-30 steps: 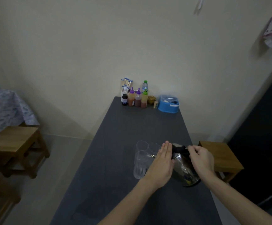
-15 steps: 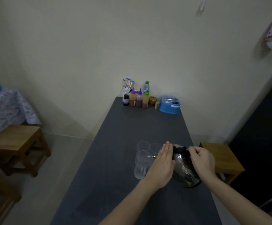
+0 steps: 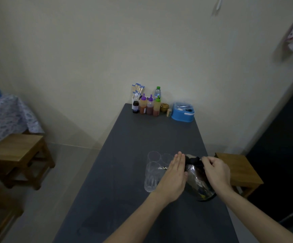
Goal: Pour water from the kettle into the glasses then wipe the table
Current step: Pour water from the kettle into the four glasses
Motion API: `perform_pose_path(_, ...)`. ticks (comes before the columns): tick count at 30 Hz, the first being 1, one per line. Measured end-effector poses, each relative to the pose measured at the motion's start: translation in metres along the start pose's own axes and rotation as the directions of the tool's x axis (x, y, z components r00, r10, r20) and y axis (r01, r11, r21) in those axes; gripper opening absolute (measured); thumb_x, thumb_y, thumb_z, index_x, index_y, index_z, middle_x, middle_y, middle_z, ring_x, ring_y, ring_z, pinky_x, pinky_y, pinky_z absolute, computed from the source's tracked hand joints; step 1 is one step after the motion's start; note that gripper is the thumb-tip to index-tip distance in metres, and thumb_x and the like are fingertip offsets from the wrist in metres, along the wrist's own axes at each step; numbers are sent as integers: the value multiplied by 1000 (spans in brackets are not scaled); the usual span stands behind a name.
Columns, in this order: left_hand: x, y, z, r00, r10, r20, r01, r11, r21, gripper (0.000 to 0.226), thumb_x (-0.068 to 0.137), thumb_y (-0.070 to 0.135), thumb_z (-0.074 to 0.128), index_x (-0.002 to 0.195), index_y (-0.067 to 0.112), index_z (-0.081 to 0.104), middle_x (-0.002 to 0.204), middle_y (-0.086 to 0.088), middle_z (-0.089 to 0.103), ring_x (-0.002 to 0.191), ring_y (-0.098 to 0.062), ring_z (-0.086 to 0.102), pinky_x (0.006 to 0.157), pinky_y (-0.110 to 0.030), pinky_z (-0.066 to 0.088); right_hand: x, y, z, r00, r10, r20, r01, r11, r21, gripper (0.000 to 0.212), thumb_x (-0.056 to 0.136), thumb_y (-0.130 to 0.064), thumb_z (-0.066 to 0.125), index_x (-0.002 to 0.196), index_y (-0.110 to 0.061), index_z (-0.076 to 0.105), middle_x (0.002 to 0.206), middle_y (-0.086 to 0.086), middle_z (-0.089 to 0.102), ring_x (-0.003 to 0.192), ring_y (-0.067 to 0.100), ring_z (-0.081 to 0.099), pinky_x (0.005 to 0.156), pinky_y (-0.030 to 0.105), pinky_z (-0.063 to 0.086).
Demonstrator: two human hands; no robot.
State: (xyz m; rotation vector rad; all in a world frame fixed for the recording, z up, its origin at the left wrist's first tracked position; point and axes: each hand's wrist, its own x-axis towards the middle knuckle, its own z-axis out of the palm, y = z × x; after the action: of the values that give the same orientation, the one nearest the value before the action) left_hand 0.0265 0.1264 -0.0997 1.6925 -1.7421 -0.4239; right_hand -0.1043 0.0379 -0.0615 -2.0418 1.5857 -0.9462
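well, illegible bottle label (image 3: 135, 107) beyond kettle (image 3: 196, 181)

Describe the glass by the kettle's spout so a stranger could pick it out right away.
Find the long dark table running to the wall; near its close end, clear glasses cluster left of the steel kettle. The glass meant is nearest the person, alone in front of the other two, with the spout at its rim.

We see a kettle (image 3: 198, 185) of mirror-glossy metal with a matt black plastic top, clear smooth glasses (image 3: 151, 174) at its nine o'clock, a matt dark-grey bench (image 3: 142, 137), and a satin-finished wooden stool (image 3: 238, 169) at three o'clock.
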Motion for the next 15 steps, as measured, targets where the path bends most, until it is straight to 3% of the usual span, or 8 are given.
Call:
perform_pose_path(2,0,1,-1,1000,-10,4,10,1000,17,78,86,51,-2,149,5,-6,159,-8,-8,144,-12,-10,114,-20,-9,1,0,0,1000,-5,1,5,1000,-1,42,90,-29,53,53,-9,56,51,5,58,55,24,58,57,39,47)
perform_pose_path(4,1,1,-2,1000,-16,8,15,999,32,60,101,35,15,149,4,-5,159,-8,-8,145,-14,-9,114,-20,-8,1,0,1,1000,-8,1,8,1000,-6,41,90,-29,53,54,-9,57,51,6,58,55,24,58,58,40,48)
perform_pose_path(6,2,1,-3,1000,-12,-3,12,1000,27,57,103,25,23,149,4,-5,159,-8,-8,145,-15,-9,114,-20,-8,2,-1,1,1000,-9,4,9,1000,-15,41,90,-29,53,55,-10,59,52,5,59,56,23,58,58,40,49)
perform_pose_path(11,3,0,-3,1000,5,-14,-5,1000,21,58,104,24,24,149,4,-5,159,-7,-9,145,-14,-9,112,-19,-10,5,-2,0,1000,-27,3,27,999,-20,41,91,-27,54,55,-11,59,52,5,59,55,22,58,57,39,48)
perform_pose_path(15,4,2,-3,1000,2,-4,-2,999,33,74,90,49,3,149,6,-5,159,-7,-9,144,-11,-11,110,-15,-12,5,-3,-1,999,-32,-2,32,999,-9,41,92,-26,54,54,-11,60,52,4,59,53,19,57,55,36,47)
